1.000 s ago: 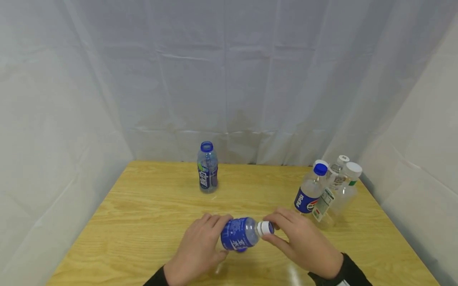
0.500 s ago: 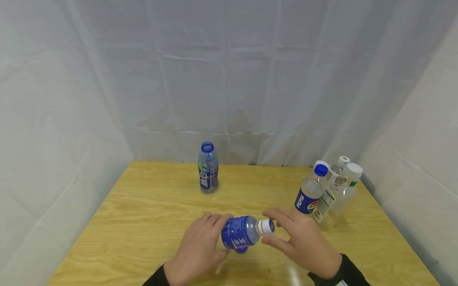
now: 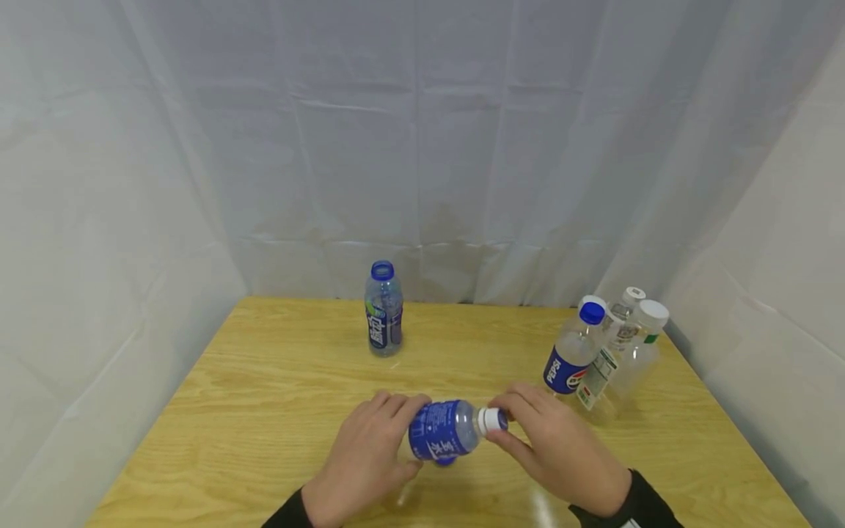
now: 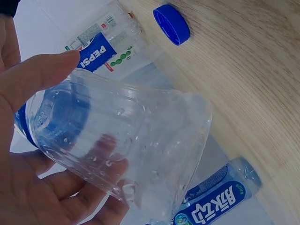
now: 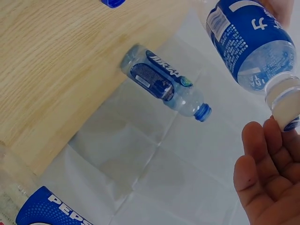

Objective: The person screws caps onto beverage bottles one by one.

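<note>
My left hand (image 3: 366, 455) grips a clear plastic bottle (image 3: 439, 433) with a blue label, lying sideways in the air with its neck to the right. Droplets cling to the inside of its clear base end (image 4: 150, 117) in the left wrist view. At the neck, my right hand (image 3: 561, 444) pinches the white cap (image 3: 491, 420) with a blue top between thumb and fingers. Below the held bottle, a loose blue cap (image 3: 445, 461) sits on the table, partly hidden in the head view; the left wrist view shows this blue cap (image 4: 172, 24) in full.
A blue-tinted bottle (image 3: 384, 315) with an uncapped mouth stands toward the back of the wooden table (image 3: 277, 381). On the right, a Pepsi bottle (image 3: 565, 363) with a blue cap stands among several clear bottles with white caps. Pale sheeting (image 3: 416, 161) encloses the back and sides.
My right fingers came off the white cap half a second ago and now pinch it again. The left hand and the bottle have stayed nearly still.
</note>
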{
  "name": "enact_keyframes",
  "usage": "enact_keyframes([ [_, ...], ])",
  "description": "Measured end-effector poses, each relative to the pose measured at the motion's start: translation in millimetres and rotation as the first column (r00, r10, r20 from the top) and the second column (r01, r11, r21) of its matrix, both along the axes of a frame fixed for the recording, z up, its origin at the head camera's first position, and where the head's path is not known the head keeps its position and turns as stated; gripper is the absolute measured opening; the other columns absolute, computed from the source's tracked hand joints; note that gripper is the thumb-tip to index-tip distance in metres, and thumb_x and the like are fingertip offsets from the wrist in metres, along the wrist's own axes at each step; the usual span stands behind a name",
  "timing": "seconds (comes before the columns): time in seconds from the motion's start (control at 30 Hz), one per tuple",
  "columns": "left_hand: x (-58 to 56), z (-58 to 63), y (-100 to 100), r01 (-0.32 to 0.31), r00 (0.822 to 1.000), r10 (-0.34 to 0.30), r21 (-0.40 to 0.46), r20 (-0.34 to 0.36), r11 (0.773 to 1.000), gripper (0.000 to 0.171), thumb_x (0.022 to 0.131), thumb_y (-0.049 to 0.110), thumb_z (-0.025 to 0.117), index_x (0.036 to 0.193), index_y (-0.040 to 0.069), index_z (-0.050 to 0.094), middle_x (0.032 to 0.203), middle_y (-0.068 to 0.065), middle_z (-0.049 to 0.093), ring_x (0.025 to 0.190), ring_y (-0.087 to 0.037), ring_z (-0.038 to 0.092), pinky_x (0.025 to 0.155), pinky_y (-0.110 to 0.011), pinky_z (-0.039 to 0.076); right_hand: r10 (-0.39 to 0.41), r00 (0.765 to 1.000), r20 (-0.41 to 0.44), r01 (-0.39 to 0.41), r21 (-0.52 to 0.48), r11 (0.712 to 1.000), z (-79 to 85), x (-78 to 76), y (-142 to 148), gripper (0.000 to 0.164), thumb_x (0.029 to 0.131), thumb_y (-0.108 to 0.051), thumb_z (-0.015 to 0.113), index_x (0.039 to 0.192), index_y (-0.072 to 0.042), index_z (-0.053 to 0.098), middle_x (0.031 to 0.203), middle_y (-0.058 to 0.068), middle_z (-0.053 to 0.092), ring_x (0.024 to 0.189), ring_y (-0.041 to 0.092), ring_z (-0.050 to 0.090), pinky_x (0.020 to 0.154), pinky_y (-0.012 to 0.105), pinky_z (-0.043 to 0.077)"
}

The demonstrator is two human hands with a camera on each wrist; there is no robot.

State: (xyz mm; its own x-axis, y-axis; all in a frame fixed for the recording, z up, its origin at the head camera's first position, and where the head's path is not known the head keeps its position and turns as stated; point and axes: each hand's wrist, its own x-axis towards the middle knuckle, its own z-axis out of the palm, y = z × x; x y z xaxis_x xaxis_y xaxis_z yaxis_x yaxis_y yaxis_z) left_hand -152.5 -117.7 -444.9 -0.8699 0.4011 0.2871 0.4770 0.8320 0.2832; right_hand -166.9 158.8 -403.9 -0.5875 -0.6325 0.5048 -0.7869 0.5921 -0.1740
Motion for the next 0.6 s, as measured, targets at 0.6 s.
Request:
enact_keyframes([
  [0.6,2.5,-3.1,5.6,0.007,0.985,-0.001,0.032,-0.17,0.999,0.082,0.067,0.042,0.091,0.138,0.017,0.059,0.113,0.001,0.071,0.1,-0.014,0.061,0.084,-0.035,0.056,-0.226,0.97,-0.093,0.227,-0.002,0.974,-7.1,9.1,-12.0,0.02,0.1,-0.032,0.061,0.095,-0.014,0.06,0.086,-0.007,0.054,0.07,0.003,0.046,0.058,0.018,0.044],
])
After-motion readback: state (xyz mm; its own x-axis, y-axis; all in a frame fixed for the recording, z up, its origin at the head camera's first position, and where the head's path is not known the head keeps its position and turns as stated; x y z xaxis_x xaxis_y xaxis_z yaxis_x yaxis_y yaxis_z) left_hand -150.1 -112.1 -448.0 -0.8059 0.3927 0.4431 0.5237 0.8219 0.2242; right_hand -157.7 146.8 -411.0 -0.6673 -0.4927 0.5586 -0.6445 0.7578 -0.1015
